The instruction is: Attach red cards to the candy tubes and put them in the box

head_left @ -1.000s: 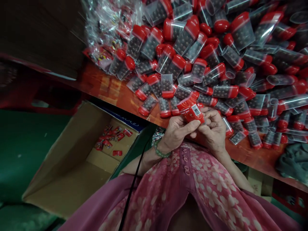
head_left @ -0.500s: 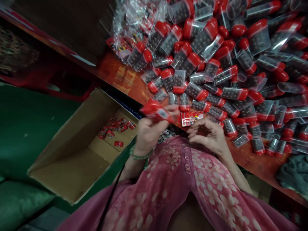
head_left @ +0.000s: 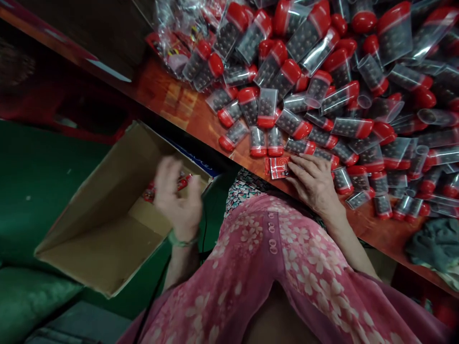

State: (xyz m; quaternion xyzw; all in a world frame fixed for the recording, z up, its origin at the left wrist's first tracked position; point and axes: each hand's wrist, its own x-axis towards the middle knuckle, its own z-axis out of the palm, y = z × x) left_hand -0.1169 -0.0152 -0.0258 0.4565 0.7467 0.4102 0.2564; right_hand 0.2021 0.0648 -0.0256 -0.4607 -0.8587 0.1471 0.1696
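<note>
My left hand, a little blurred, hovers over the open cardboard box, fingers apart and nothing visible in them. Behind that hand, a few small red packets show on the box floor. At the table's near edge my right hand lies with outstretched fingers, their tips on a flat red printed packet. Whether more than one packet lies there I cannot tell. Just beyond the right hand spread many clear plastic containers with red ends, filled with dark little balls.
A heap of clear plastic bags with red printing sits at the table's far left. The wooden table slants across the view. A dark cloth lies at its right end. Below left is a green floor.
My left hand has moved left from the table edge to above the box, and the red packet it held is gone from its fingers. My right hand's fingers have flattened onto the packet.
</note>
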